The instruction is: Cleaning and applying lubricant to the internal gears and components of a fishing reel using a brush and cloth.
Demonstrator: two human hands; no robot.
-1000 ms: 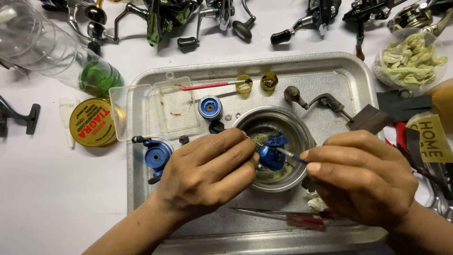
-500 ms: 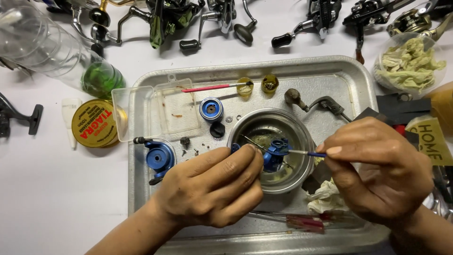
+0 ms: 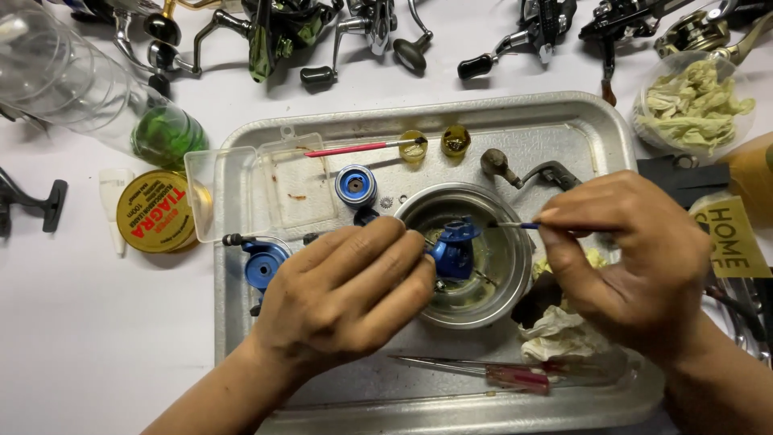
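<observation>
My left hand (image 3: 350, 286) grips a blue fishing-reel part (image 3: 452, 248) and holds it over a round metal bowl (image 3: 503, 278) inside a silver tray (image 3: 580, 129). My right hand (image 3: 632, 258) pinches a thin blue-handled brush (image 3: 515, 225), whose tip points left at the top of the blue part. Part of the blue piece is hidden under my left fingers.
In the tray lie a blue spool (image 3: 355, 185), a blue reel body (image 3: 262, 262), a red brush (image 3: 354, 148), two small yellow cups (image 3: 455, 141), a crank handle (image 3: 523, 171), a clear plastic box (image 3: 266, 189), a rag (image 3: 560, 334) and a red screwdriver (image 3: 499, 373). A yellow tin (image 3: 155, 211), a green bottle (image 3: 165, 137) and several reels (image 3: 274, 28) surround it.
My right hand has drawn back to the right, pulling the brush away from the blue part. My left hand has stayed on the part over the bowl.
</observation>
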